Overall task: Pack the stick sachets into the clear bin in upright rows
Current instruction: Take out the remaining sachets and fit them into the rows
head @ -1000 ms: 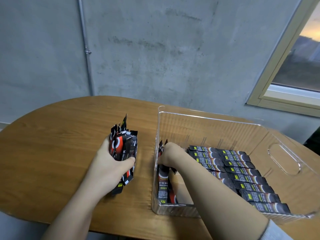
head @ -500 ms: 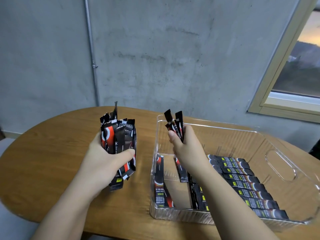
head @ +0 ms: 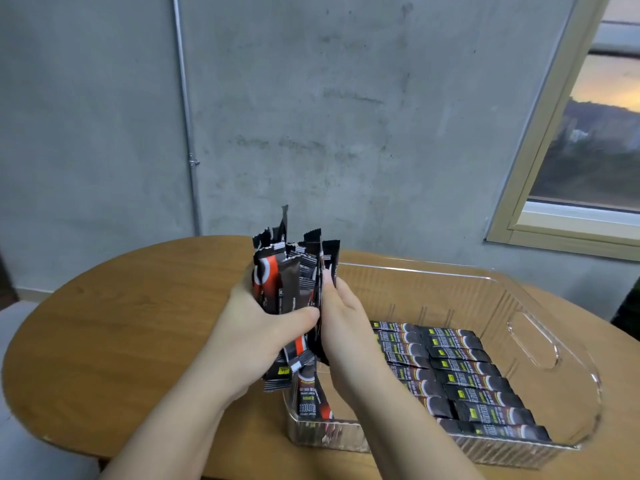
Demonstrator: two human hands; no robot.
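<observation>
The left hand (head: 256,336) is wrapped round a thick bundle of stick sachets (head: 289,289), thumb across the front, holding them upright above the desk (head: 121,323) at the clear bin's (head: 540,344) near-left corner. The bundle is ragged, with one sachet poking well above the rest. The right hand (head: 341,327) comes in tight against the bundle's right side, fingers curled and pinching a few sachets there; exactly how many I cannot tell. Inside the bin, packed sachets (head: 460,372) lie side by side in two neat rows that fill the middle and right of the floor, labels facing up. One lone sachet (head: 310,396) leans against the bin's near-left wall, just below the held bundle. The bin has a cut-out handle (head: 533,341) in its right wall. Behind the desk is a grey concrete wall (head: 346,116) with a thin pipe (head: 187,116) and a window (head: 588,133) on the right
</observation>
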